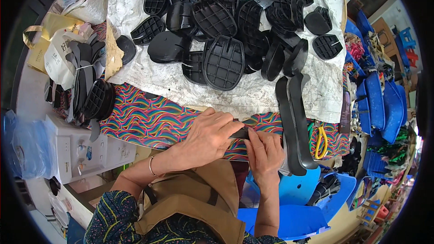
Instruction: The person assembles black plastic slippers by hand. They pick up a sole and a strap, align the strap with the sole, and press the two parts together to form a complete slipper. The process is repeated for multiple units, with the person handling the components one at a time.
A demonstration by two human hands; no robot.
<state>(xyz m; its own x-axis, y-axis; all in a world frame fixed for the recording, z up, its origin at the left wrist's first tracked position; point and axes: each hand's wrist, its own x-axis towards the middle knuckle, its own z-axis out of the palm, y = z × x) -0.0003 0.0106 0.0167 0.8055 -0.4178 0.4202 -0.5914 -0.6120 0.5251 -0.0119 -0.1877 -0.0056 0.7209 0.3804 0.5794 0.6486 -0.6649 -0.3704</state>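
My left hand [209, 131] and my right hand [266, 150] meet close to my body at the table's near edge. Both are closed, fingertips pinching a small dark black piece [242, 133] between them. Most of that piece is covered by my fingers, so its full shape cannot be made out. Beyond my hands lies a heap of black heel-shaped pieces [224, 63], many with ribbed grid undersides. Right of my right hand, two long black strips [290, 124] hang over the near edge of the table.
A white sheet [257, 97] lies under the heap, over a colourful patterned cloth [144, 117]. Yellow-handled scissors [321, 142] rest at right. Tied black strips [82, 70] and stacked ribbed pieces [98, 99] sit at left. Below right are a blue stool [296, 190] and blue bin [289, 221].
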